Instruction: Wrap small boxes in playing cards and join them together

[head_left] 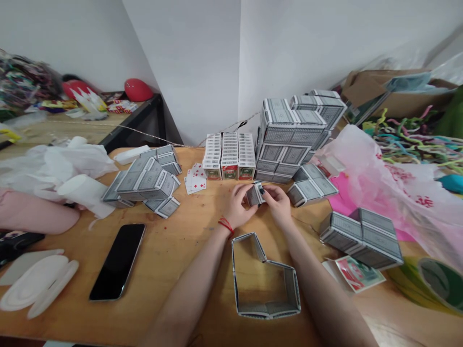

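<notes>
Both my hands meet at the middle of the wooden table (173, 260), holding one small folded playing-card piece (255, 194) between them. My left hand (238, 204), with a red string at its wrist, grips the piece's left side. My right hand (278, 203) pinches its right side with dark-painted nails. Between my forearms stands an open L-shaped frame made of cards (265, 277). Just beyond my hands are rows of card decks standing on end (229, 155) and a few loose face-up cards (195, 179).
A tall stack of card blocks (292, 137) rises at the back right, more blocks (363, 236) lie at the right and a pile (146, 180) at the left. A black phone (117, 260) lies front left. A pink plastic bag (394, 188) and white tissue (54, 168) flank the table.
</notes>
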The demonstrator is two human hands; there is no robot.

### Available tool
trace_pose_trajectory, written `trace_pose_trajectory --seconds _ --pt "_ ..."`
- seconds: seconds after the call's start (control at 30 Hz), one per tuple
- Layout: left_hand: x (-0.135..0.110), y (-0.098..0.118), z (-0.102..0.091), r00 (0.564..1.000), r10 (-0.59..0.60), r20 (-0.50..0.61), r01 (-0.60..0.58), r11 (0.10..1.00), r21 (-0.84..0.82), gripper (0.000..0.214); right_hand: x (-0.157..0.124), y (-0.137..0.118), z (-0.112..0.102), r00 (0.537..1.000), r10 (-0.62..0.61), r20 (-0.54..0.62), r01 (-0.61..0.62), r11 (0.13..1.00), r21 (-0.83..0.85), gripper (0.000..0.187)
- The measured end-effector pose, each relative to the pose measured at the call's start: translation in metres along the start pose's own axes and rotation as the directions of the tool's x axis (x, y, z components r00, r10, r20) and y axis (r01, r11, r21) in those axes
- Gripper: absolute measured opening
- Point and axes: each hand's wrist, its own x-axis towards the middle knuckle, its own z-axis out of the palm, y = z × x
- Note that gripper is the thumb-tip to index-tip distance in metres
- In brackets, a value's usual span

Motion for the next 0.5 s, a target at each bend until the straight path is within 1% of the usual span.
trace_pose_trajectory --seconds 0.13,0.27,0.4,0.5 --pt "0.0004 -0.0015 0.0008 1.0 0.018 -0.009 -0.018 0.998 0.054 0.058 -0.0006 0.0012 0.0007 1.0 -0.017 0.011 0.017 0.999 -0.033 0.032" --pt "0.0006 -0.0008 0.0005 0.998 0.053 -0.026 -0.049 0.992 0.115 0.057 -0.0024 -0.0004 0.0024 0.998 -0.023 0.065 0.025 0.999 -0.027 0.035" --pt "-0.0006 0.0011 0.001 0.999 0.02 -0.029 -0.018 0.998 0.068 0.056 -0.0042 -0.0026 0.0031 0.987 0.044 0.155 -0.05 0.998 0.032 0.042" --pt "-0.0014 0.0021 0.0024 0.999 -0.013 -0.035 0.013 1.0 0.012 0.058 -0.0053 -0.0018 0.004 0.969 0.109 0.221 -0.126 0.99 0.066 0.043"
